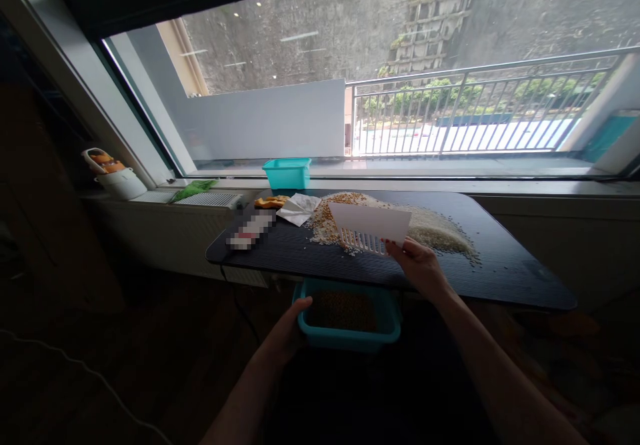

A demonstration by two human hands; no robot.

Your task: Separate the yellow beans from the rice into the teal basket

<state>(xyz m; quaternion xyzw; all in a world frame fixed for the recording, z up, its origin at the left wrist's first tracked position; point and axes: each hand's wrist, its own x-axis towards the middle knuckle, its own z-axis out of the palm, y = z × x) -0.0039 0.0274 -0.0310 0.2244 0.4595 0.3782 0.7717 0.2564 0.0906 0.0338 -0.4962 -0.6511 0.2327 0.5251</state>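
My right hand (416, 262) grips the right end of a white slotted scoop (373, 223), held up over the tabletop. Behind and around it, white rice (440, 228) lies heaped on the dark table, with orange-yellow corn kernels (345, 199) mixed in on the left side. Below the table's front edge, my left hand (293, 325) is closed on the left rim of a turquoise plastic bin (350, 337). A layer of brownish kernels (345, 310) covers the bin's floor, in shadow. The fingers under the rim are hidden.
On the black table (510, 268), a crumpled white tissue (299, 209), a yellow-orange item (271, 201) and a blurred-out object (251, 230) lie left of the grain. Another turquoise bin (287, 173) stands by the window. A white pot (121, 183) sits far left.
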